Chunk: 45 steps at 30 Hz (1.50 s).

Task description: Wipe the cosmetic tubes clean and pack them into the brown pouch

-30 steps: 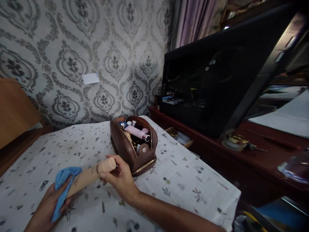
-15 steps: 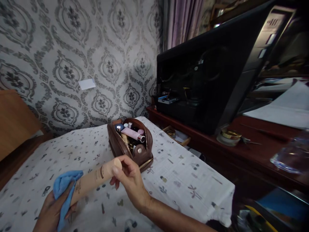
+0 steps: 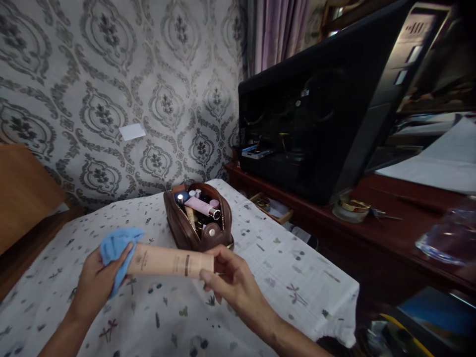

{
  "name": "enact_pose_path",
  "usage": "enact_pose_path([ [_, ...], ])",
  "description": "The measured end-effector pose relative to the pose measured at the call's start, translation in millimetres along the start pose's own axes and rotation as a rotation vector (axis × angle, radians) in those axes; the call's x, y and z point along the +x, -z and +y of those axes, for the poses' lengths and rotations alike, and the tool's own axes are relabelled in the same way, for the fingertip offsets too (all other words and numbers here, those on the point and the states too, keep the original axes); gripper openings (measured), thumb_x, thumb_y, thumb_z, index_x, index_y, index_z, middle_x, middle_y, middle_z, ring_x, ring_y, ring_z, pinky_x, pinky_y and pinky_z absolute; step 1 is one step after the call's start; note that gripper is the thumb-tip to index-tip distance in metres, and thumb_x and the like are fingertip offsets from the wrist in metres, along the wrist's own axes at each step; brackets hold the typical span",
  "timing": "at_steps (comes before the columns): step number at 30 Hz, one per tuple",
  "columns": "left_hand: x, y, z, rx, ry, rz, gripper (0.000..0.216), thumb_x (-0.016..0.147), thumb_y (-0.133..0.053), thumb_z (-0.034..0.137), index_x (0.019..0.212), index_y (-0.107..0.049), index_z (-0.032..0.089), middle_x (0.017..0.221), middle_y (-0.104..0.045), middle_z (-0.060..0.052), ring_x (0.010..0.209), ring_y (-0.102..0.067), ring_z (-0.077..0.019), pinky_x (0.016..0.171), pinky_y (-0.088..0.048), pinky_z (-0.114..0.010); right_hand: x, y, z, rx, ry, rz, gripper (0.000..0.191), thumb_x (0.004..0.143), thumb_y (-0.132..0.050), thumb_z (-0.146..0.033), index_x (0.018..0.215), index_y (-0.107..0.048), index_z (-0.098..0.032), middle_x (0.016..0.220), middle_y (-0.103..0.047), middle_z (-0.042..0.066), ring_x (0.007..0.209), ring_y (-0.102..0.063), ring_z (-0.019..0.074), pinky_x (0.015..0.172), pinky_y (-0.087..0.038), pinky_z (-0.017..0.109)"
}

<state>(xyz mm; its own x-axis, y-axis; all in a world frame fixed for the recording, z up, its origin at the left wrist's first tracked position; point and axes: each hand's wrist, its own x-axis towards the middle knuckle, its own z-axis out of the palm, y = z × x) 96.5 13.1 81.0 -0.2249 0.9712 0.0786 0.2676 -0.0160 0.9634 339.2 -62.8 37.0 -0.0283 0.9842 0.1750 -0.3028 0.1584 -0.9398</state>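
A beige cosmetic tube (image 3: 167,261) lies level between my two hands, in front of the brown bag. My left hand (image 3: 106,277) grips a blue cloth (image 3: 121,243) around the tube's left end. The fingers of my right hand (image 3: 232,277) are closed on the cap at its right end. Just behind stands an unzipped brown toiletry bag (image 3: 186,237), upright. In its opening lie a pink tube (image 3: 201,205) with a silver cap and several small bottles, partly hidden.
A white patterned sheet (image 3: 297,282) covers the surface under my hands. On the right, a dark red desk (image 3: 386,218) bears a black computer case (image 3: 297,139), a round glass jar (image 3: 350,209) and papers. A small drawer (image 3: 277,213) stands open below it.
Both hands have moved the beige tube up and to the right, turning it from slanted to nearly level. The blue cloth has moved along with my left hand. The bag stays in place.
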Motion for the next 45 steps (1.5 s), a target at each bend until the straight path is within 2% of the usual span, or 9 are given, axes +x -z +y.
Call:
enact_pose_path([
  [4,24.1,-42.9,31.7,-0.047,-0.131,-0.087,0.059,0.062,-0.076,0.063,0.096,-0.069,0.016,0.072,-0.068,-0.004,0.066,-0.066,-0.0217,0.055,-0.057,-0.029,-5.0,15.9,-14.9,-0.073,0.131,0.201,0.044,0.078,-0.074,-0.051,0.107,-0.062,-0.02,0.079,-0.064,0.001,0.061,-0.058,0.0124,0.048,-0.045,0.022],
  [6,39.9,-65.2,47.4,-0.111,-0.244,-0.189,0.059,0.068,-0.071,0.064,0.099,-0.068,0.014,0.072,-0.068,-0.005,0.066,-0.066,-0.0215,0.059,-0.056,-0.031,-3.5,23.9,-21.6,-0.144,0.219,0.323,0.041,0.08,-0.073,-0.05,0.105,-0.064,-0.02,0.075,-0.064,0.002,0.062,-0.059,0.014,0.05,-0.047,0.024],
  [8,56.9,-81.9,60.0,-0.115,-0.41,-0.266,0.058,0.072,-0.069,0.061,0.106,-0.066,0.014,0.085,-0.072,-0.009,0.08,-0.068,-0.0239,0.072,-0.057,-0.033,0.4,31.5,-24.3,-0.24,0.298,0.434,0.038,0.08,-0.072,-0.049,0.103,-0.064,-0.02,0.076,-0.065,0.002,0.062,-0.06,0.0149,0.05,-0.047,0.025],
  [11,80.3,-94.0,70.1,0.175,-0.654,-0.455,0.048,0.078,-0.064,0.054,0.106,-0.067,0.015,0.104,-0.072,-0.011,0.098,-0.066,-0.0277,0.087,-0.052,-0.035,8.9,39.3,-21.1,-0.409,0.365,0.539,0.034,0.081,-0.07,-0.046,0.102,-0.064,-0.019,0.079,-0.066,0.003,0.063,-0.058,0.0144,0.054,-0.047,0.027],
  [14,96.9,-96.1,70.5,0.491,-0.757,-0.617,0.041,0.082,-0.057,0.046,0.111,-0.066,0.018,0.105,-0.072,-0.008,0.096,-0.066,-0.0283,0.084,-0.05,-0.034,20.0,39.0,-15.4,-0.569,0.382,0.55,0.028,0.083,-0.066,-0.042,0.1,-0.064,-0.019,0.074,-0.064,0.001,0.061,-0.055,0.0132,0.056,-0.046,0.026],
  [20,114.4,-94.5,61.2,0.62,-0.776,-0.462,0.041,0.081,-0.051,0.042,0.108,-0.066,0.016,0.095,-0.072,-0.007,0.09,-0.065,-0.0278,0.084,-0.048,-0.035,52.0,21.3,-8.1,-0.829,0.428,0.503,0.027,0.087,-0.061,-0.042,0.102,-0.065,-0.02,0.074,-0.065,0.0,0.06,-0.057,0.0133,0.058,-0.044,0.025],
  [28,119.5,-96.0,45.2,0.406,-0.741,-0.467,0.044,0.083,-0.053,0.044,0.113,-0.064,0.014,0.108,-0.071,-0.009,0.1,-0.064,-0.0272,0.092,-0.047,-0.035,73.9,-2.5,-14.7,-1.458,0.162,0.26,0.024,0.096,-0.055,-0.042,0.107,-0.061,-0.022,0.107,-0.07,0.006,0.087,-0.069,0.0216,0.06,-0.041,0.027],
  [38,117.4,-95.2,44.5,0.282,-0.651,-0.48,0.047,0.081,-0.06,0.051,0.109,-0.066,0.014,0.103,-0.072,-0.008,0.101,-0.064,-0.0276,0.091,-0.049,-0.035,75.9,-5.7,-46.4,-1.647,0.069,0.076,0.026,0.098,-0.052,-0.043,0.107,-0.064,-0.021,0.101,-0.074,0.009,0.085,-0.071,0.0235,0.063,-0.043,0.03],
  [45,117.1,-95.6,39.1,0.006,-0.413,-0.449,0.066,0.062,-0.074,0.067,0.099,-0.067,0.013,0.088,-0.072,-0.007,0.08,-0.066,-0.0229,0.074,-0.053,-0.031,82.5,2.8,-44.0,-1.585,0.031,0.074,0.025,0.096,-0.057,-0.037,0.118,-0.063,-0.027,0.101,-0.077,0.005,0.094,-0.071,0.0229,0.068,-0.042,0.028],
])
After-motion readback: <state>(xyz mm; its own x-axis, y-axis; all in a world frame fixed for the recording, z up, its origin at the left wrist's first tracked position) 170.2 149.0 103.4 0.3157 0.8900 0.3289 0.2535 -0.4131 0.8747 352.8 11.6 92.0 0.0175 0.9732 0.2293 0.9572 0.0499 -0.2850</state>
